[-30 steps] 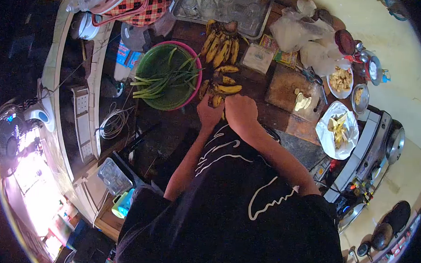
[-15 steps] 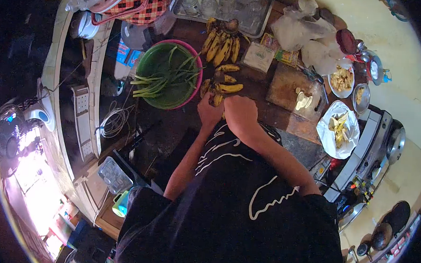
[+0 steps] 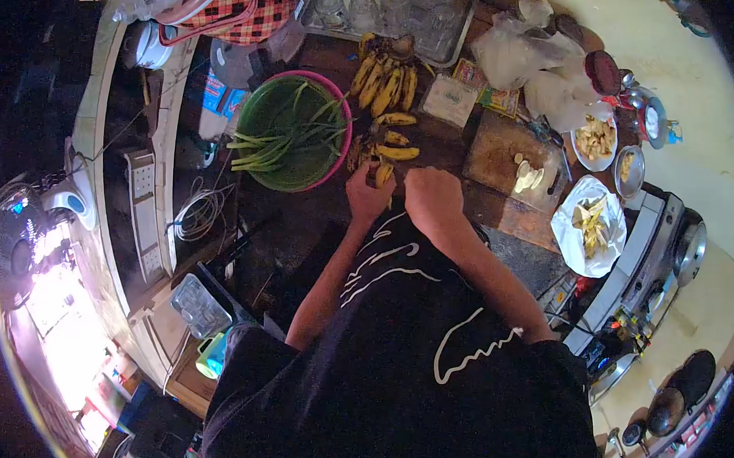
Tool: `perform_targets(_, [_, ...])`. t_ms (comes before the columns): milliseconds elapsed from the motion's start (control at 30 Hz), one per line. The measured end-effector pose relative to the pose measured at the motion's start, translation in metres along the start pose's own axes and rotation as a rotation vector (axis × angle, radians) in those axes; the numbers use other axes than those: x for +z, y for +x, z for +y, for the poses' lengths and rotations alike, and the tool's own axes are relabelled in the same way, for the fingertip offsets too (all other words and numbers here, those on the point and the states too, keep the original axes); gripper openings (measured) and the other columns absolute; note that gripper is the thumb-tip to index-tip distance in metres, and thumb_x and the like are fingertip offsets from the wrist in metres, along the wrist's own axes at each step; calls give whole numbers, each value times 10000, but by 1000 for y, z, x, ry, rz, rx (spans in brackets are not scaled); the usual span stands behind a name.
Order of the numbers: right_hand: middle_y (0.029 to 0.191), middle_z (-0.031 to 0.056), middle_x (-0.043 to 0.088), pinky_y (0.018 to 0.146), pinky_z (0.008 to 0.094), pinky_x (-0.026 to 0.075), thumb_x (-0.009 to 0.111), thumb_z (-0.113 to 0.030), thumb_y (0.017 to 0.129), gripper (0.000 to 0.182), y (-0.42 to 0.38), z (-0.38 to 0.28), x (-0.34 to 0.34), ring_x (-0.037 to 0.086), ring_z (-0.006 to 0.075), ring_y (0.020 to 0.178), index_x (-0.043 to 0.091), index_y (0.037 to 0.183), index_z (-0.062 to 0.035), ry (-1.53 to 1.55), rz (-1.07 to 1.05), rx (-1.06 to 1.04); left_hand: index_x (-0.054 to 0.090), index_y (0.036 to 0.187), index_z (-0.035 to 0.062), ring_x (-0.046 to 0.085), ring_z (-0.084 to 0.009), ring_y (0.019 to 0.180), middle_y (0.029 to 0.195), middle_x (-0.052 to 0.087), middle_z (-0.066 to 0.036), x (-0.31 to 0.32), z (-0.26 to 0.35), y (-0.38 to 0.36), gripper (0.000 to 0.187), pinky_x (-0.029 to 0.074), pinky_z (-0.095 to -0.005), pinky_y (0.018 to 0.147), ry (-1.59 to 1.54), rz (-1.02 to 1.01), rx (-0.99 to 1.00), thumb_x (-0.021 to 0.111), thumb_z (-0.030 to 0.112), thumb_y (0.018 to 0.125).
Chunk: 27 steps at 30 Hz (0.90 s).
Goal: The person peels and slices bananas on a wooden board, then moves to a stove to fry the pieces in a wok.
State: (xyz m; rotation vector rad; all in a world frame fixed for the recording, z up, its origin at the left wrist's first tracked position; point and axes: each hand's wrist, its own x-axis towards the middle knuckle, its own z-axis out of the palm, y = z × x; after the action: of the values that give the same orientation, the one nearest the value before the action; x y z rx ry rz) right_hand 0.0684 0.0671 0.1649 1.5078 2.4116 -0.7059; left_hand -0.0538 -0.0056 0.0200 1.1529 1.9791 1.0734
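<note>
Banana (image 3: 383, 176) in left hand (image 3: 367, 198); right hand (image 3: 434, 197) curled just beside, can't tell if holding anything. Loose bananas (image 3: 398, 153) and bunch (image 3: 384, 89) beyond, unpeeled. Pale slices (image 3: 528, 178) cut, on board (image 3: 492, 148).

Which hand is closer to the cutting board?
The right. The right hand is just left of the cutting board; the left hand is farther left, holding a banana.
</note>
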Motion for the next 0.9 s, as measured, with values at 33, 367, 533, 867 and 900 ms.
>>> perform_targets(33, [752,174,659,654,431,538,605,-165,778,143,-1,4,-5,669,329,722,673,750,-42,9,-19,26,626,956,0,658,-281,819,860,666,-155,0,1,-1,370,501,-372,740,-17,-9,-13,763,182,665])
perform_targets(367, [657,206,606,609,439,457,576,-329,876,373,-29,103,-7,608,352,653,642,791,28,509,396,232,511,1116,12,624,-181,898,1058,643,-123,19,57,19,311,504,-301,799,-540,-315,-68,652,62,843])
perform_targets(533, [567,31,531,530,311,384,631,-303,860,345,-62,128,-25,496,119,570,635,732,18,1027,445,474,477,1168,33,599,-132,827,1073,629,-110,51,107,29,262,502,-278,741,-843,-670,-157,541,41,914])
perform_targets(867, [629,-21,592,533,218,404,757,-217,770,227,-108,165,-31,513,47,580,677,791,-5,1242,925,520,513,1200,39,572,-116,912,1056,594,-43,122,195,-3,307,476,-269,769,-536,-1048,74,566,168,926])
perform_targets(900, [636,-18,597,539,217,411,759,-211,768,225,-115,173,-33,517,49,584,681,805,-3,1241,929,542,517,1195,37,566,-123,949,1066,590,-43,128,206,-7,320,470,-278,810,-473,-1044,202,591,162,909])
